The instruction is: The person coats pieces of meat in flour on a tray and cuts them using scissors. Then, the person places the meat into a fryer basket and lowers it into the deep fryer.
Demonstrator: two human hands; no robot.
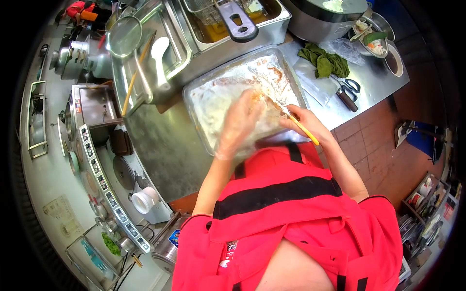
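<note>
A shallow metal tray (198, 127) lies before me, spread with white powder like flour and brownish smears. My right hand (307, 122), at the tray's right edge, is closed around a slim tool with a yellow handle (305, 130). Its working end points up and left over the tray, too unclear to name. Over the middle of the tray is my left hand (238, 121), in what looks like a clear plastic glove. Motion smears its fingers, which are close to the tool's far end and some orange-brown bits there.
Behind the tray stands a fryer with oil and a basket handle (238, 22). To its left lie a strainer (125, 36), a white rice paddle (160, 60) and a wooden stick (137, 75). Scissors (348, 88), a green cloth (324, 59) and bowls are at the right.
</note>
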